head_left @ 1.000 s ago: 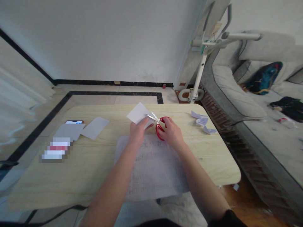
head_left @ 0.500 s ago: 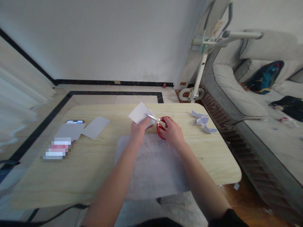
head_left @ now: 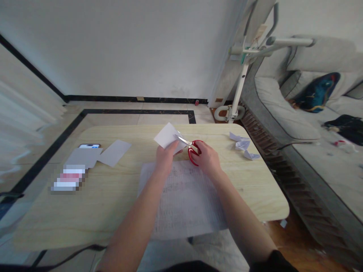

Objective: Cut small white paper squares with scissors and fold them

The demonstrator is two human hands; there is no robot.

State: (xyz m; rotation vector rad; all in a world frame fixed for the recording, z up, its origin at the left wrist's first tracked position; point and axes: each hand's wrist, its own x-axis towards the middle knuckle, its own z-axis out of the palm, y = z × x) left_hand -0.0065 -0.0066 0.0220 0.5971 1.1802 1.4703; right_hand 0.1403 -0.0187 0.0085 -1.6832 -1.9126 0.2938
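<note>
My left hand point(head_left: 166, 153) pinches a white piece of paper point(head_left: 166, 135) by its lower edge, above the far middle of the table. Red-handled scissors point(head_left: 193, 152) are in my right hand point(head_left: 208, 156), with fingers through the handle loops. Their blades point left and stand apart at the paper's right side, one in front of it. Below both hands a large printed sheet point(head_left: 187, 204) lies flat, partly covered by my forearms. The fingertips of my left hand are partly hidden behind the paper.
On the wooden table point(head_left: 113, 207), a phone point(head_left: 90, 146) lies at the left, partly under a paper piece point(head_left: 85, 156). Another paper piece point(head_left: 115, 153) lies beside it. Folded paper scraps point(head_left: 242, 145) are at the right. A grey sofa point(head_left: 286, 113) stands beyond the right edge.
Almost nothing differs. The scissor blades have shifted very slightly at the paper, and both hands stay in nearly the same place.
</note>
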